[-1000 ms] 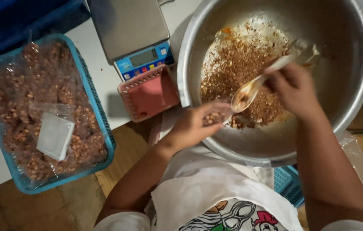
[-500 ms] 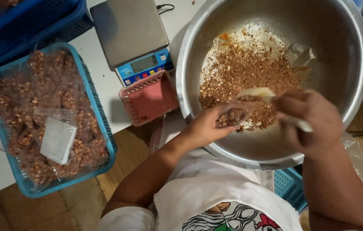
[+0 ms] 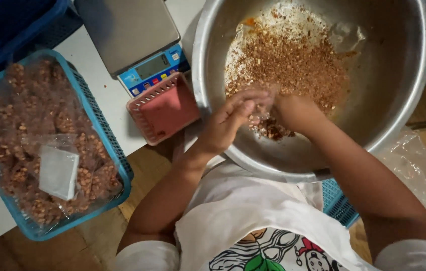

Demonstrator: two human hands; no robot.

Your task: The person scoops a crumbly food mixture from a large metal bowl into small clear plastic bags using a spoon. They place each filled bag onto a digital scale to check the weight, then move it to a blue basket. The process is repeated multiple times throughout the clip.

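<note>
We see a small clump of dark brown nut mix (image 3: 268, 128) on the near floor of the big steel bowl (image 3: 398, 100), directly under both hands. The left hand (image 3: 230, 123) and right hand (image 3: 293, 113) meet above it, fingers curled toward each other and touching; they seem to pinch something small between them, though blur keeps us from telling what. Neither hand is clearly nearer the clump. The main spread of crumbly mix (image 3: 288, 60) lies farther in, toward the bowl's far wall.

Left of the bowl, touching its rim, sits a small pink tray (image 3: 165, 108), empty and tilted. Beyond it is a digital scale (image 3: 132, 30) with a grey platform and blue front panel. Far left on the white surface (image 3: 90, 55), a blue plastic basket (image 3: 117, 165) holds clear bags of the same mix (image 3: 27, 125), with a white square sachet (image 3: 58, 171) lying on top.
</note>
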